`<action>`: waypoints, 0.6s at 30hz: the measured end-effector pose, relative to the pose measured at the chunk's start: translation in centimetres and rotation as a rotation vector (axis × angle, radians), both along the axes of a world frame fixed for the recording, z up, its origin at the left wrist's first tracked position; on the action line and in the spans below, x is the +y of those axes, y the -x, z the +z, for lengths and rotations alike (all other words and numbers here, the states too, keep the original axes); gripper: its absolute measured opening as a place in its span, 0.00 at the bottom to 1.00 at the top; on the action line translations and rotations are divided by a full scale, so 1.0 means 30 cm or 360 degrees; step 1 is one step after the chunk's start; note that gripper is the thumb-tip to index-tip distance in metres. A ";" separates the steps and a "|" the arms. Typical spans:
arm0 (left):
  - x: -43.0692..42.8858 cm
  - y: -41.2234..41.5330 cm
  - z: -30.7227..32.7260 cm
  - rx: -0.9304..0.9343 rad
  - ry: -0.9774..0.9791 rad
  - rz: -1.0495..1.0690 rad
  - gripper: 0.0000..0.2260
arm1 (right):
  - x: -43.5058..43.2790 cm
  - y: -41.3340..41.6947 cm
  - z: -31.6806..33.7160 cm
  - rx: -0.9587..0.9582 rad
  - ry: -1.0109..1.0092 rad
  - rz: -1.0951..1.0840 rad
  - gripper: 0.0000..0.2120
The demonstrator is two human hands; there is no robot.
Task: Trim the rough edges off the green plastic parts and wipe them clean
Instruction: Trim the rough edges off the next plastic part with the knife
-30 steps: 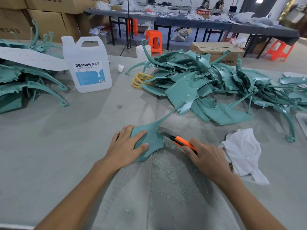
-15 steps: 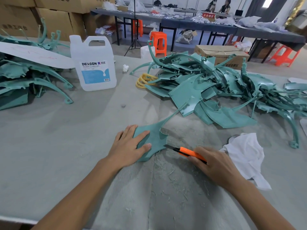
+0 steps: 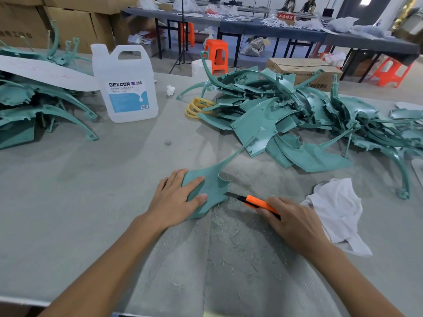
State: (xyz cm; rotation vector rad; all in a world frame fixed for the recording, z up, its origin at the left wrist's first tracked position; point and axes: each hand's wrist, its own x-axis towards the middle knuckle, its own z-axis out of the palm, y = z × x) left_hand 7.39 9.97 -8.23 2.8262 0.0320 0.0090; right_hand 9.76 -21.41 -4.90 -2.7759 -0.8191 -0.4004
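knife (image 3: pixel 254 202) drawn back, lower on green part (image 3: pixel 211 184)

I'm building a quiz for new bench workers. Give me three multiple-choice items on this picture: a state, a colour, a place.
1. The left hand: A presses the green part flat; B lifts it; C hangs idle.
2. The knife handle is: A blue; B orange; C yellow.
3. The white rag lies: A under the part; B beside the left hand; C right of the right hand.
Answers: A, it lies flat on the part; B, orange shows ahead of the right hand's grip; C, it lies past that hand.
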 end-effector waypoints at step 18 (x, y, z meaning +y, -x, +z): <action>-0.001 0.005 -0.005 -0.0002 0.0004 0.0005 0.28 | -0.011 -0.001 -0.020 0.0099 0.0104 -0.0005 0.18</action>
